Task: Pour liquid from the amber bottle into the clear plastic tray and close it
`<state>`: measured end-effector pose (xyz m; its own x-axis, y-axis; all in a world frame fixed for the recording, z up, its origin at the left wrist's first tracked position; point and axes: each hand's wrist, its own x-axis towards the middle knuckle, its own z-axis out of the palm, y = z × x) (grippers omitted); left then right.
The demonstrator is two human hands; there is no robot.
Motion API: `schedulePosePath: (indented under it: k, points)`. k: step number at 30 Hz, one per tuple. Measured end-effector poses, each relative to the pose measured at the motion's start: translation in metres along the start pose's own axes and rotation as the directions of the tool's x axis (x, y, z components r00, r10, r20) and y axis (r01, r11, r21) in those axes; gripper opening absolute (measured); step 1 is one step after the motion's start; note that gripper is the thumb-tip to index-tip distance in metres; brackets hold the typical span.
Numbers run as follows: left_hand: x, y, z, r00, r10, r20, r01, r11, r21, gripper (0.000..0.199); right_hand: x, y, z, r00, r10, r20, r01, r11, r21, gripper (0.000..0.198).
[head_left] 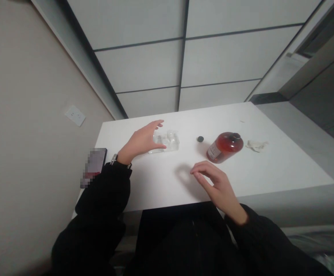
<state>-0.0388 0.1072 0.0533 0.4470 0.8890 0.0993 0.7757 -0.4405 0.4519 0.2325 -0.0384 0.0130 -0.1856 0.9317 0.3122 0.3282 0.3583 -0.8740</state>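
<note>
My left hand reaches over the white table with fingers spread, right beside a clear plastic container; its thumb and fingertips look close to or touching the container's left side. My right hand hovers above the table's near edge, fingers loosely curled and apart, holding nothing. An amber-red bottle stands tilted in view to the right of centre, with its top open. A small black cap lies on the table between the container and the bottle.
A crumpled white tissue lies right of the bottle. A dark phone rests at the table's left edge by my left wrist. A wall with a socket runs along the left; panelled screens stand behind the table.
</note>
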Motion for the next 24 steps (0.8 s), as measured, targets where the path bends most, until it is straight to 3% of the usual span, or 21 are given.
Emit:
schedulePosePath:
  k: [6, 9, 12, 17, 20, 24]
  points:
    - [0.018, 0.011, 0.013, 0.995, -0.042, 0.096, 0.022, 0.981, 0.193, 0.07, -0.057, 0.023, -0.036, 0.988, 0.019, -0.156, -0.05, 0.979, -0.198, 0.034]
    - [0.022, 0.007, 0.015, 0.994, -0.036, 0.103, 0.01, 0.97, 0.241, 0.065, -0.066, 0.05, -0.074, 0.958, 0.031, -0.284, -0.123, 0.942, -0.313, 0.03]
    - [0.03, 0.0, 0.013, 0.995, -0.026, 0.093, 0.0, 0.964, 0.265, 0.065, -0.053, 0.088, -0.124, 0.915, 0.005, -0.404, -0.203, 0.87, -0.45, 0.03]
    - [0.041, -0.006, 0.011, 0.996, -0.038, 0.085, 0.011, 0.956, 0.294, 0.066, -0.01, 0.149, -0.188, 0.954, 0.026, -0.299, -0.213, 0.761, -0.613, 0.049]
    - [0.042, -0.006, 0.011, 0.994, -0.058, 0.092, 0.026, 0.948, 0.317, 0.067, 0.003, 0.167, -0.196, 0.978, 0.075, -0.193, -0.188, 0.714, -0.674, 0.049]
    - [0.04, -0.007, 0.012, 0.994, -0.063, 0.095, 0.027, 0.939, 0.342, 0.069, -0.018, 0.16, -0.185, 0.986, 0.092, -0.142, -0.168, 0.645, -0.745, 0.05]
